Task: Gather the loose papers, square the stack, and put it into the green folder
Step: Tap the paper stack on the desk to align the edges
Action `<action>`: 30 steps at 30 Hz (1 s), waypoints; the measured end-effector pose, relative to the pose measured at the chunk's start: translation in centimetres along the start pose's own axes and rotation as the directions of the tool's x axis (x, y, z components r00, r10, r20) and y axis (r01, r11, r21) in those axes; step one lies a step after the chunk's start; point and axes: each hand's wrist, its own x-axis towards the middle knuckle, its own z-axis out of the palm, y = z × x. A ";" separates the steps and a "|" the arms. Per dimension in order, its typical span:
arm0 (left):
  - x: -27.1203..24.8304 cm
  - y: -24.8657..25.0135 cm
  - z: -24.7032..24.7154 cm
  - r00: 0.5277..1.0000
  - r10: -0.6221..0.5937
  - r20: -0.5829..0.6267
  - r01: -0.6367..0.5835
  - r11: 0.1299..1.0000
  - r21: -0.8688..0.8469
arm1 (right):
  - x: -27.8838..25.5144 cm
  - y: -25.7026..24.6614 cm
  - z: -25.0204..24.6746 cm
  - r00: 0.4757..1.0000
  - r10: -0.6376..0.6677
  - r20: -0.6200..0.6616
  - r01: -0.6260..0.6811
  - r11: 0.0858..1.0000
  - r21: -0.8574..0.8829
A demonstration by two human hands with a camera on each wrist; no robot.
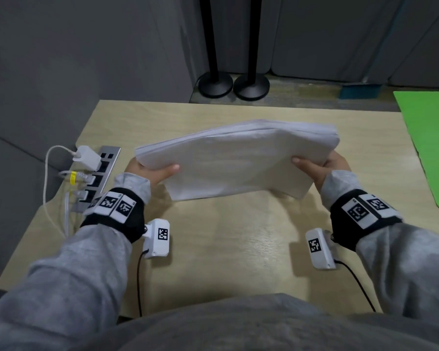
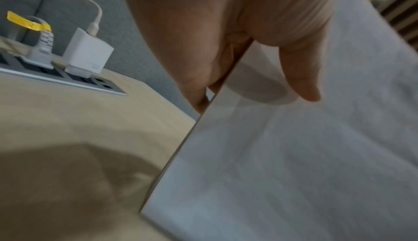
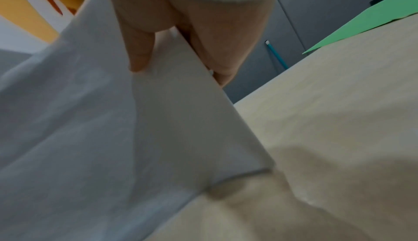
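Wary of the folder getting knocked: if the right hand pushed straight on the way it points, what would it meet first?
Probably nothing: the right hand points past the paper stack across bare desk; the green folder lies off to its right.

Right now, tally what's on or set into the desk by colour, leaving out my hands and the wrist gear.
White: 2, the paper stack held above the desk and the charger.
Green: 1, the folder.
Silver: 1, the socket strip.
Grey: 2 plugs, one cable tagged yellow.
Total: 6.
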 end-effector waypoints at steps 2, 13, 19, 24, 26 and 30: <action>-0.2 -0.2 0.4 0.996 -0.069 -0.058 0.062 0.992 -0.111 | -0.1 0.0 0.3 1.000 0.026 0.005 -0.026 1.000 -0.008; -1.6 2.0 -0.9 0.990 0.143 0.017 -0.144 0.987 0.072 | 0.3 -1.0 0.3 0.998 -0.062 -0.010 0.062 0.998 0.026; -0.5 1.8 -1.1 0.991 0.130 -0.033 -0.132 0.989 -0.072 | 0.1 -1.8 0.1 0.996 -0.063 -0.068 0.068 0.995 0.079; -0.1 0.6 -0.5 0.991 0.134 -0.012 -0.134 0.989 -0.058 | -0.3 -1.6 0.7 0.996 -0.085 0.005 0.084 0.995 0.061; -0.4 0.5 -0.1 0.992 0.127 0.008 -0.126 0.991 -0.052 | -0.3 -1.5 0.9 0.998 -0.064 0.009 0.064 0.997 0.030; 0.0 0.8 -1.0 0.986 0.160 -0.050 -0.164 0.982 -0.091 | -0.4 -2.5 0.6 0.996 -0.084 -0.035 0.087 0.993 0.082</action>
